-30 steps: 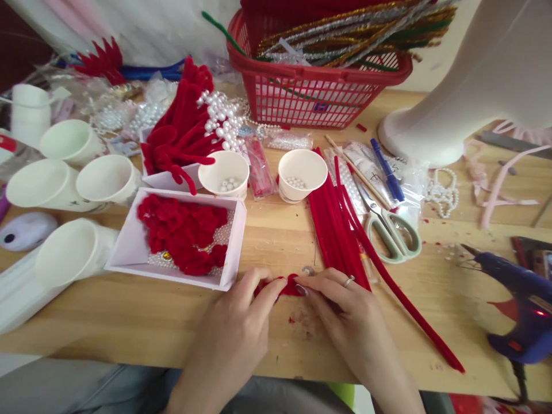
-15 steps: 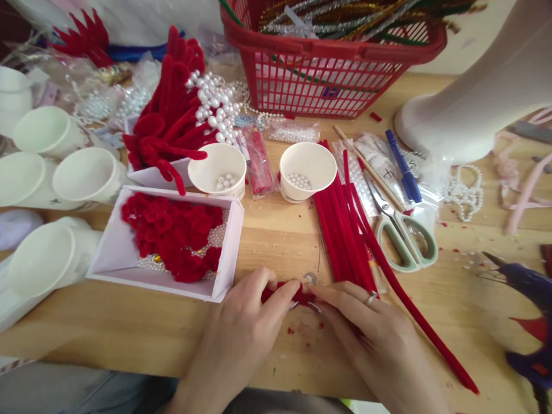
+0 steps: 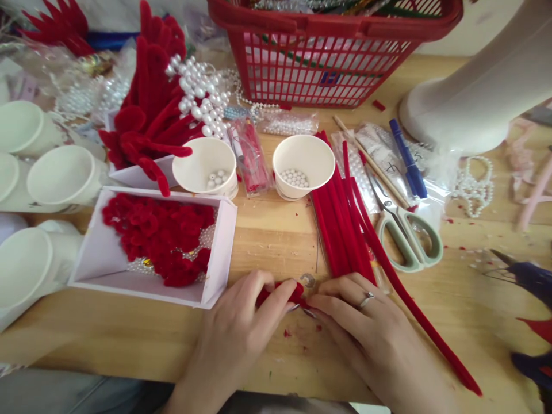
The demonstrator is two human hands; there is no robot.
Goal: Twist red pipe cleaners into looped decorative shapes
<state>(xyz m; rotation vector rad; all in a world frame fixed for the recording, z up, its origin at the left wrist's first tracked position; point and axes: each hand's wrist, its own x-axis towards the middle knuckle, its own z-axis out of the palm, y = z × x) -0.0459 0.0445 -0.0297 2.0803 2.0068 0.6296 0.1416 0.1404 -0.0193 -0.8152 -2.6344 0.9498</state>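
My left hand pinches a short, bent red pipe cleaner low over the wooden table. From the other side, my right hand, with a ring on one finger, closes its fingertips on the same piece. Most of its shape is hidden behind my fingers. A bundle of straight red pipe cleaners lies just beyond my right hand. One longer red pipe cleaner curves past that hand toward the front right. To the left of my left hand stands a white box with fuzzy red flowers and pearl strands inside.
Two paper cups with white beads stand behind my hands. Green-handled scissors, a blue marker and a glue gun lie to the right. A red basket and a white stand are at the back.
The view has shifted slightly, so the box and cups appear further left. My right fingertips have moved a little away from my left ones; both hands keep pinching the red piece.
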